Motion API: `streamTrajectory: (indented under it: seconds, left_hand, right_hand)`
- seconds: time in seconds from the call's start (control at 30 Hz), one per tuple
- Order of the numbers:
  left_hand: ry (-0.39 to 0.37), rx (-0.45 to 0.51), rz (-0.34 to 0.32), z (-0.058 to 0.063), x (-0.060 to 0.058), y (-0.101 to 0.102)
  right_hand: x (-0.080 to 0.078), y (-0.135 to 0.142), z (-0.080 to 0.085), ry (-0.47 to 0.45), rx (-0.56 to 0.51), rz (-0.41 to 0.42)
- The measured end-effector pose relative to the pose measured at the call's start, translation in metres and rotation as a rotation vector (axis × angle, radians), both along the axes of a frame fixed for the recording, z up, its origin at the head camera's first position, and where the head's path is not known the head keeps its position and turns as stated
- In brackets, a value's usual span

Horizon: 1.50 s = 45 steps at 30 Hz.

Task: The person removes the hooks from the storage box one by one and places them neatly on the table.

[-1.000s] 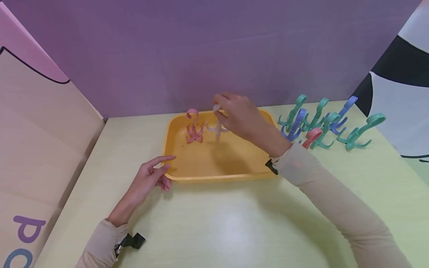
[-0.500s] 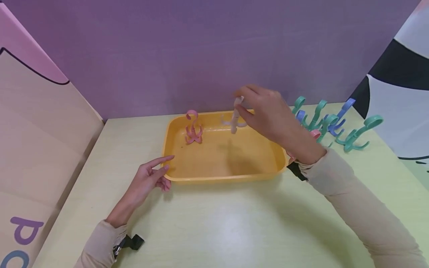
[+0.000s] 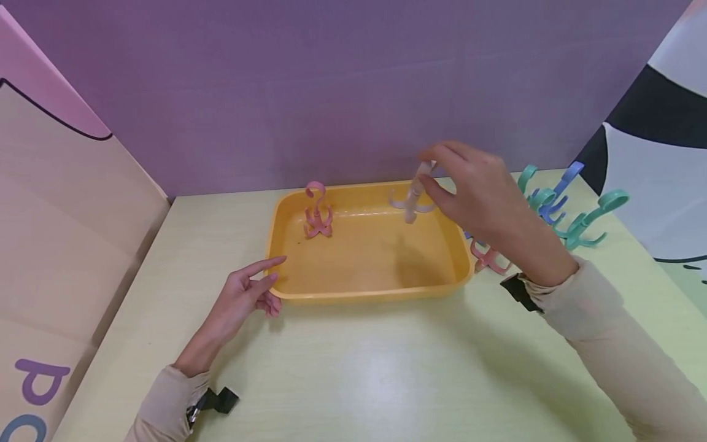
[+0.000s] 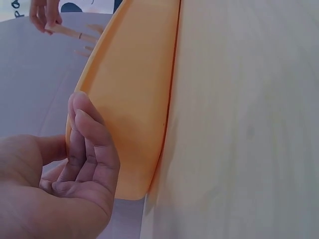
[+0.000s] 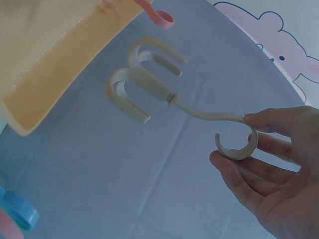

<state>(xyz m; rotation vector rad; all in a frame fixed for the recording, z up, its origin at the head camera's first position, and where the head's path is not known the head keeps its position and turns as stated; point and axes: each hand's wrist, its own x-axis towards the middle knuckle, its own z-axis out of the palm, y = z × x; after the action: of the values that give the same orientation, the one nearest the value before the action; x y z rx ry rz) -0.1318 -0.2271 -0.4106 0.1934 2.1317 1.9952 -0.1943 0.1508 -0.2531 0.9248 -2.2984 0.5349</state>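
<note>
My right hand [image 3: 480, 190] pinches the curled top of a white multi-prong hanging hook [image 5: 149, 84]. Its prongs point down over the right part of an orange tray [image 3: 370, 293], above the tray floor. At the tray's front left corner my left hand [image 3: 245, 291] holds the rim, forefinger reaching over it and the other fingers outside. Inside the tray, towards the left back, a pink hook [image 3: 317, 221] stands upright on its prongs. A second pink hook [image 3: 488, 256] sits just right of the tray, partly hidden by my right arm.
On the table [image 3: 359, 368] to the right stand several more hooks, among them a green hook [image 3: 588, 221] and a blue hook [image 3: 569, 178]; my right arm covers some. A purple partition [image 3: 331, 92] rises behind the tray.
My right hand has moved right with the white hook, from near the upright pink hook to the tray's right part, and the hook has risen. The left hand stays at the corner.
</note>
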Motion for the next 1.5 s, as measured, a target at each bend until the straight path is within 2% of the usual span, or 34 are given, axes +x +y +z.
streamTrajectory:
  seconds: [0.2, 0.5, 0.83, 1.07, 1.3, 1.5]
  left_hand:
    - [0.004, 0.000, 0.001, -0.001, 0.000, 0.000]
    - [0.008, 0.034, -0.016, -0.005, -0.002, 0.001]
    - [0.009, 0.023, -0.003, -0.006, -0.003, 0.000]
    - [0.005, 0.028, 0.004, -0.007, -0.003, 0.000]
    - [0.001, 0.026, 0.004, -0.008, -0.004, 0.001]
    - [-0.004, 0.019, 0.002, -0.008, -0.003, 0.002]
  right_hand:
    - [0.010, 0.015, 0.005, 0.045, -0.028, -0.005]
    - [0.020, 0.039, 0.010, 0.046, -0.041, -0.087]
    - [0.033, 0.053, 0.016, 0.025, -0.061, -0.183]
    - [0.037, 0.067, 0.020, 0.113, -0.078, -0.204]
    - [0.043, 0.090, 0.023, 0.131, -0.057, -0.276]
    - [0.045, 0.114, 0.018, 0.101, -0.070, -0.381]
